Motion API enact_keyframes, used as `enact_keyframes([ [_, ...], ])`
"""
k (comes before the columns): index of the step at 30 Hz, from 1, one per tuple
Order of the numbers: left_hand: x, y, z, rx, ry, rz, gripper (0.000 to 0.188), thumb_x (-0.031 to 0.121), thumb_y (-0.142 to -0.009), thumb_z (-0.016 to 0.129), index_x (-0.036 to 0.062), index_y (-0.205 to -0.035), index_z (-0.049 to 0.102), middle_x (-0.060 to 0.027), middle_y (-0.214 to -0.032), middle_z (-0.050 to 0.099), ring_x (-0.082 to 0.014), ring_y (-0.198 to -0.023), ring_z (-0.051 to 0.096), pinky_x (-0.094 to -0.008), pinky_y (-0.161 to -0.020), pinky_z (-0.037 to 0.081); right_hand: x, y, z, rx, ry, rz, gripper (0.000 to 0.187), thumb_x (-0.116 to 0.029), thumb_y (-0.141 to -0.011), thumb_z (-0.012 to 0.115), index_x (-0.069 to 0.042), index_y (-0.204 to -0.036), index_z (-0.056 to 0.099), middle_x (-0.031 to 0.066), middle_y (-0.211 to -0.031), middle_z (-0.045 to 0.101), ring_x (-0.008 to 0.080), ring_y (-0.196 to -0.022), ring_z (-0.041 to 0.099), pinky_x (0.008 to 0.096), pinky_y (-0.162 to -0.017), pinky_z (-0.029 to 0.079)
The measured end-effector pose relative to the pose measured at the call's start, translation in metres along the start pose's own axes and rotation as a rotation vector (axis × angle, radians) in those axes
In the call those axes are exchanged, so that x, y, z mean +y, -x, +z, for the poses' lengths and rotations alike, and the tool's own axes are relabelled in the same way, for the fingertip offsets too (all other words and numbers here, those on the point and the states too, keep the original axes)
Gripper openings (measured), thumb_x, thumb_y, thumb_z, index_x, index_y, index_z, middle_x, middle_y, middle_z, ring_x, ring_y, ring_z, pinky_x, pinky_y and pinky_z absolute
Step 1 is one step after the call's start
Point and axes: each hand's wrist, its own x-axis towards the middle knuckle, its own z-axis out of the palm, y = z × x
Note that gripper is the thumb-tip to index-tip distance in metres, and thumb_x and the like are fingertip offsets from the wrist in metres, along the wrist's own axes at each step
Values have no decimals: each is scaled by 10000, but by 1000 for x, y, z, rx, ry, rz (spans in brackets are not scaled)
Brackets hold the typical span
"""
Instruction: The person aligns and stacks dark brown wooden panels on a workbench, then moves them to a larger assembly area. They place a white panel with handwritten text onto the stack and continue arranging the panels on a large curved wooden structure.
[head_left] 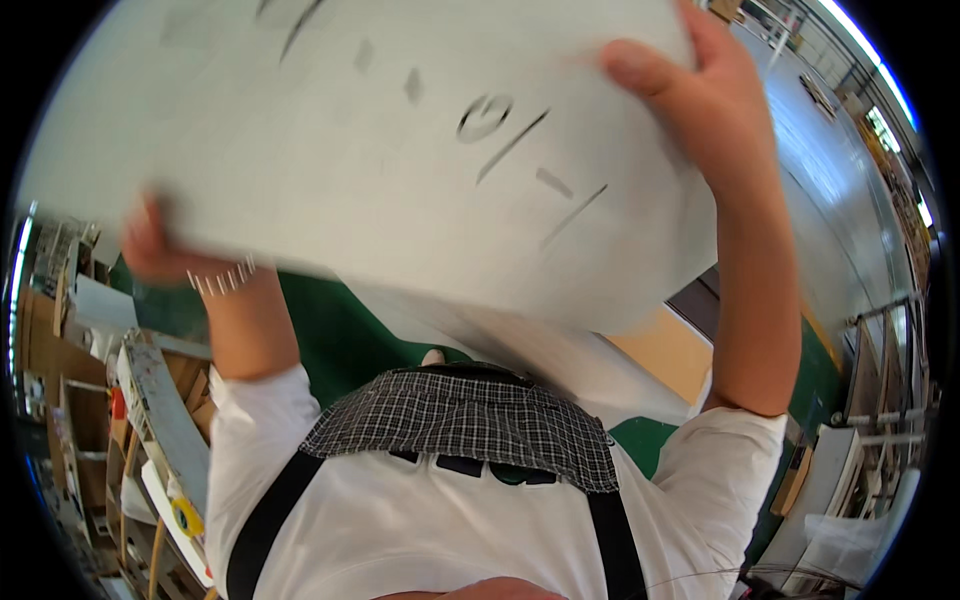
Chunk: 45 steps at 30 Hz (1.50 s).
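A large white panel (400, 150) with pencil marks and a drawn circle fills the upper part of the view, blurred by motion. My left hand (160, 245) grips its lower left edge. My right hand (690, 90) holds its upper right edge, thumb lying over the face. Both arms are raised, and the panel hangs tilted above my chest. Below it show my white shirt (420, 520), a checked cloth at the collar (470, 425) and dark straps.
A green floor (340, 340) lies under the panel, with a white sheet and a tan board (665, 350) on it. Wooden racks and stacked boards (150, 420) stand at left. More frames and panels (870, 420) stand at right.
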Motion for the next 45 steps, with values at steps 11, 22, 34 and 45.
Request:
enact_keyframes([
  [11,254,-53,105,-756,1455,-1262,543,505,-890,579,-13,-1047,623,-46,-850,647,-126,-773,556,-259,-706,456,105,43,-94,922,-479,29,629,-421,-929,548,53,-1318,405,216,-1343,453,296,-1204,478,411,-978,394],
  [22,293,110,206,-1383,1197,-555,443,446,-935,487,36,-957,655,-176,-832,643,-331,-771,611,-356,-691,468,284,161,-112,1449,-486,536,498,-331,-979,494,31,-1313,420,138,-1327,496,281,-1191,502,444,-1011,426],
  [34,415,342,192,-2055,1294,75,633,576,-939,333,49,-790,649,-179,-837,661,-363,-832,624,-450,-730,476,425,323,100,1562,-664,1305,395,-261,-931,598,69,-1135,520,144,-1062,601,259,-899,620,427,-747,553],
  [45,485,370,188,-2102,1369,193,625,570,-941,330,47,-872,665,-169,-889,669,-352,-860,628,-441,-750,479,439,364,96,1324,-545,1736,562,-368,-893,622,75,-1211,488,231,-1154,551,359,-974,611,491,-762,574],
])
